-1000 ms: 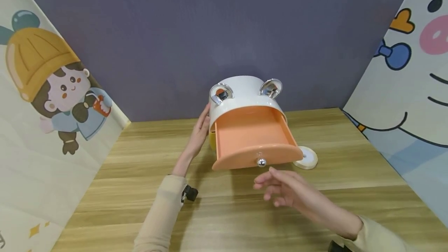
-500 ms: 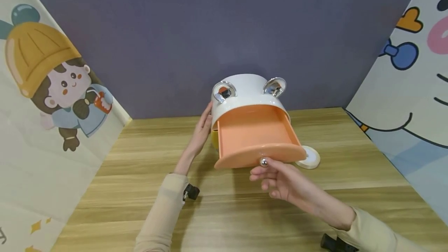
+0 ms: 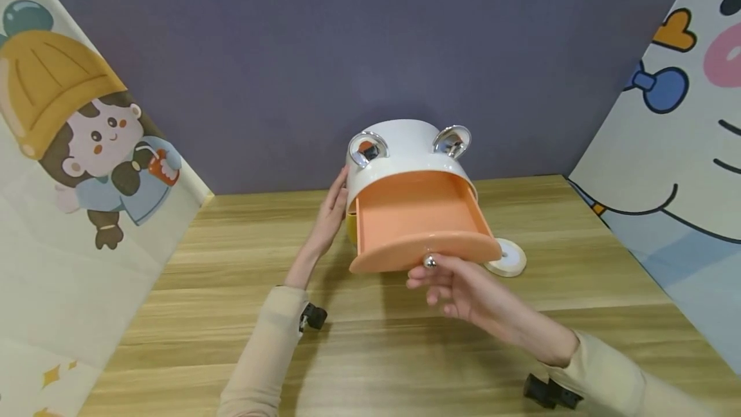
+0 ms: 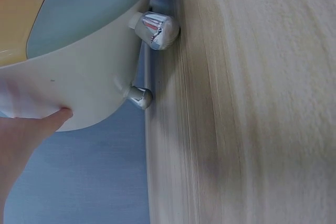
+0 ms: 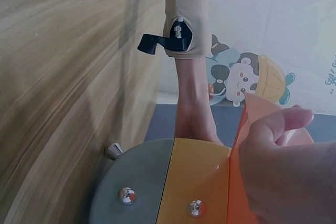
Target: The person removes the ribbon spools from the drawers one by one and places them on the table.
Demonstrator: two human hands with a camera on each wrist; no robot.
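Observation:
A small white drawer cabinet (image 3: 399, 147) with shiny silver ears stands against the back wall. Its top peach-orange drawer (image 3: 417, 211) is pulled out, and the inside looks bare. My right hand (image 3: 471, 291) pinches the silver drawer knob (image 3: 429, 262), thumb beside it and fingers curled below. The right wrist view shows the yellow drawer (image 5: 186, 182) and grey-blue drawer (image 5: 139, 177) pushed in under the orange one. My left hand (image 3: 330, 217) rests with extended fingers on the cabinet's left side; in the left wrist view a fingertip touches the white wall (image 4: 84, 87).
A round white disc with a pale wooden-looking rim (image 3: 509, 259) lies on the wood-grain table (image 3: 370, 352), right of the cabinet. Behind rises a dark grey-purple wall (image 3: 370, 37). Cartoon-printed panels flank both sides. Short silver feet (image 4: 157, 30) support the cabinet.
My right hand has moved up and left from below the drawer to its knob. The drawer has shifted very slightly inward. My left hand stays against the cabinet's side.

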